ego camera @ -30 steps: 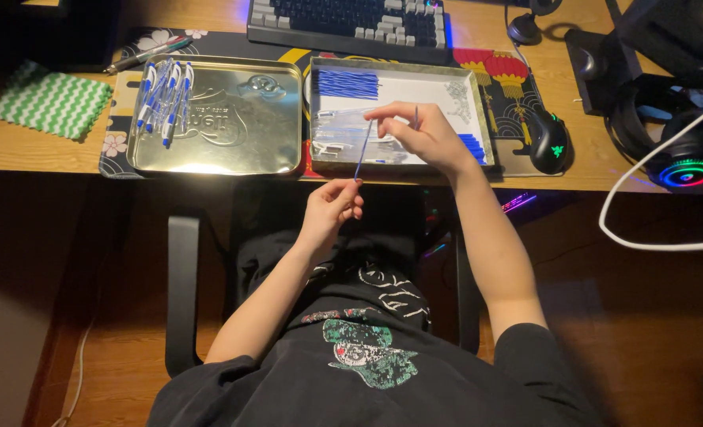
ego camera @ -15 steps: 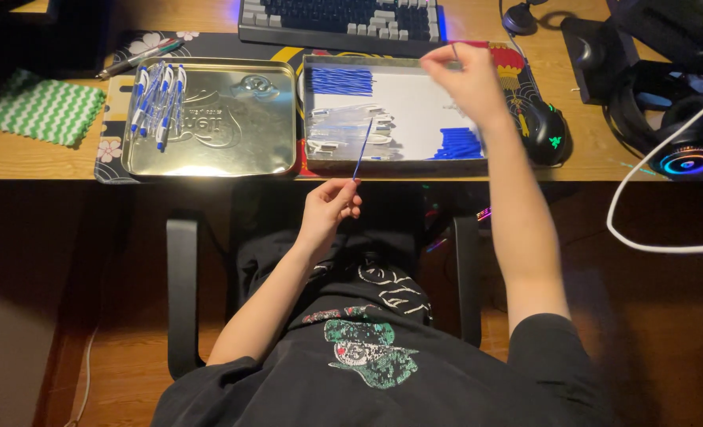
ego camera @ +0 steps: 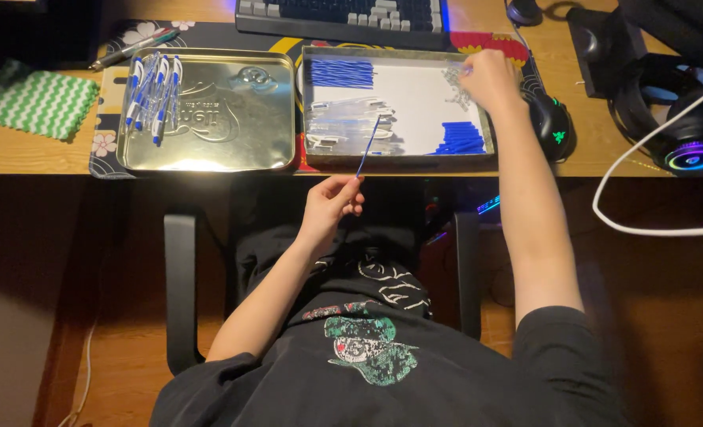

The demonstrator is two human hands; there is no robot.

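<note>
My left hand (ego camera: 329,207) sits just below the desk edge, its fingers pinched narrow around the lower end of a thin blue pen refill (ego camera: 368,145), which slants up toward one o'clock so its tip lies over the near rim of the white tray (ego camera: 415,91). My right hand (ego camera: 490,79) is stretched out to the tray's far right corner, at about one o'clock from the left hand, fingertips closed down among a little heap of small springs (ego camera: 454,83); I cannot tell whether they actually grip one. Inside the tray, a bundle of blue refills (ego camera: 342,73) lies at the far left corner, clear pen barrels (ego camera: 350,125) at the left middle, and blue caps (ego camera: 459,138) at the near right corner. At nine o'clock from the tray, touching it, is a metal tin lid (ego camera: 225,119) with finished blue-and-white pens (ego camera: 152,95) along its left side. A keyboard (ego camera: 343,14) lies at twelve o'clock beyond the tray, a black mouse (ego camera: 553,126) at three o'clock.
</note>
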